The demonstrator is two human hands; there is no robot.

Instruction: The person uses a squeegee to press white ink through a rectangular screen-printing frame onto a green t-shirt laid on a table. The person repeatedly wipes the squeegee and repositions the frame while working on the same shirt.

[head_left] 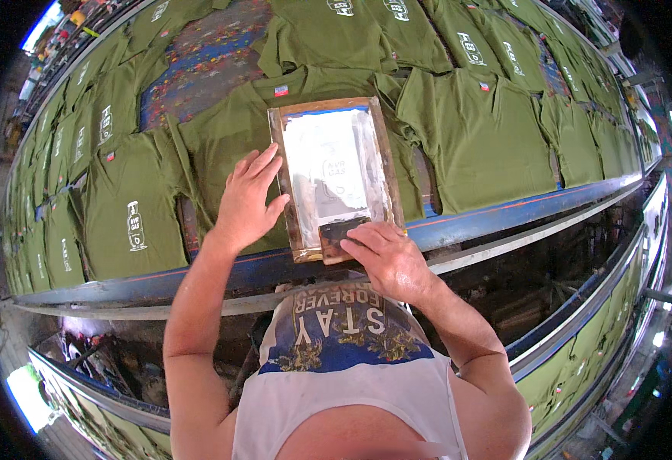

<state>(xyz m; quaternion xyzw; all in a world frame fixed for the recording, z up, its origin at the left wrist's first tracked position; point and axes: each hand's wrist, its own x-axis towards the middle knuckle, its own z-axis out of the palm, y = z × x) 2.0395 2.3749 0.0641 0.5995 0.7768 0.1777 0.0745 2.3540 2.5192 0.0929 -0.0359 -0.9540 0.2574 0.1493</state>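
A wooden-framed printing screen [386, 165] lies on an olive green T-shirt [221, 138] spread on the long table. White ink covers much of its mesh, and a bottle-shaped design shows faintly through. My left hand [253, 195] rests against the frame's left side, fingers stretched and apart. At the near end of the screen, my right hand [386, 257] is closed on a squeegee [337, 241] with a dark upper part and wooden lower edge. The squeegee sits inside the frame's near end, partly covered by my fingers.
More green T-shirts [481, 146] lie along the table, several with white bottle prints [136, 226]. The table's blue edge [474, 222] and a pale rail [504, 247] run between me and the shirts. Another table with green shirts [581, 383] stands at the lower right.
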